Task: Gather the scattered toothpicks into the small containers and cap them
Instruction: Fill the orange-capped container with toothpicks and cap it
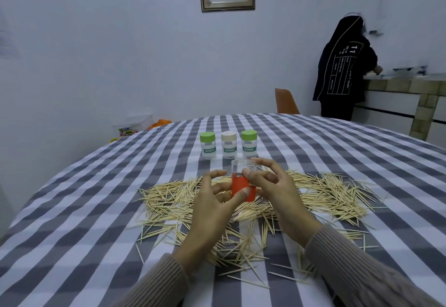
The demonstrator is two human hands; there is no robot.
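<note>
Centrally, just below mid-frame, both hands hold one clear container (pixel 243 181) with an orange-red lower part — whether a cap or a label cannot be told — upright above the toothpicks (pixel 321 193). Left hand (pixel 212 206): thumb and curled fingers pinch the orange-red part from the left. Right hand (pixel 275 190): thumb and fingertips grip the container's right side, the remaining fingers bent and raised. The toothpicks lie scattered in a broad heap across the lower middle of the frame, on a grey-and-white checked tablecloth (pixel 84 210). Above the hands stand three capped containers in a row, close together — green cap (pixel 207 137), beige cap (pixel 228 137), green cap (pixel 249 135). At the upper right edge a person in a dark hooded garment (pixel 342 65) stands at a counter (pixel 398 84).
</note>
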